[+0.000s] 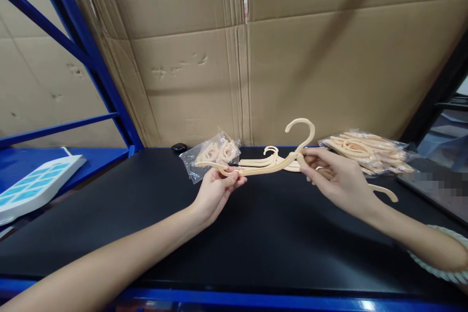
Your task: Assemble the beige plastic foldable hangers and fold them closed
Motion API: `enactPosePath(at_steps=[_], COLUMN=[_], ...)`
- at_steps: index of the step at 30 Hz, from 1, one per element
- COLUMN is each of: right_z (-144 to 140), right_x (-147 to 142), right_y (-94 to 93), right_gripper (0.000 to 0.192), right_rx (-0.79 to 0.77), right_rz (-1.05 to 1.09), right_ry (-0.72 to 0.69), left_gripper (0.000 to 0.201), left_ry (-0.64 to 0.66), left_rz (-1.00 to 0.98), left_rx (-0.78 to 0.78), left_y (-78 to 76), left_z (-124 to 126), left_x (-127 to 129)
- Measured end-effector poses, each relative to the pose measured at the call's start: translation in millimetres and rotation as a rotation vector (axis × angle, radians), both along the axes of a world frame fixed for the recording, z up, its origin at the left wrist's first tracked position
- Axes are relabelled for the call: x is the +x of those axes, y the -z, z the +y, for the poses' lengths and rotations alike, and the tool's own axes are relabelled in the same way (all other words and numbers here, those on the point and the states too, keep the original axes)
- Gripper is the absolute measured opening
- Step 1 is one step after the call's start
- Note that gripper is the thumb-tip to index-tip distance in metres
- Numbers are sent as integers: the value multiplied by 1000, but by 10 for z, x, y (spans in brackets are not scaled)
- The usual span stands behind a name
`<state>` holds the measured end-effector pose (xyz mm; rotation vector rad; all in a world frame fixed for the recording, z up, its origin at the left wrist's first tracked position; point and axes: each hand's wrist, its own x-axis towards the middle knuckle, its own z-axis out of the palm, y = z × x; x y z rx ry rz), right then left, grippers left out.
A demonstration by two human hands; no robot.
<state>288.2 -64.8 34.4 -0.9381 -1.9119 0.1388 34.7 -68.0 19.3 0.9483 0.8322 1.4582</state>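
Both hands, left hand (215, 190) and right hand (334, 178), grip closed, pinch the hanger (272, 163) between them.

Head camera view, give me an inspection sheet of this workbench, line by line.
Surface: black bench top with a blue front edge.
Job's things: peach plastic hanger held level above the bench; more loose hangers lie behind it.
Clutter: small bag of parts, larger bag of hangers, small black object, white and blue device at left.
Grippers: left hand pinches one hanger arm; right hand grips near the hook.
Cables: white cord behind the device.
Surroundings: cardboard wall, blue rack frame.
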Motion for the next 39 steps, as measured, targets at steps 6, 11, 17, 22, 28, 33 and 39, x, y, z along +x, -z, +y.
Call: enactPosePath(at_steps=[6, 11, 17, 22, 28, 33, 39], right_z=[143, 219, 232, 201, 208, 283, 379], right_x=[58, 86, 65, 23, 119, 269, 276], right_y=[17, 33, 133, 209, 98, 53, 144], right_gripper=[30, 24, 21, 18, 23, 15, 7], right_rx=[-220, -268, -394, -362, -389, -520, -531], right_rz=[100, -33, -328, -473, -579, -608, -489], right_ry=[3, 52, 16, -55, -58, -116, -161], left_gripper=[11, 21, 15, 22, 38, 55, 59], left_ry=[111, 535, 447, 356, 290, 245, 218], left_rz=[133, 717, 1272, 1414, 1541, 1605, 1617], left_rx=[-143, -64, 1008, 1068, 921, 740, 609], left_y=[-31, -32, -40, -22, 16, 56, 58], left_z=[-66, -377, -588, -559, -547, -497, -414], left_x=[46, 155, 149, 135, 121, 98, 99])
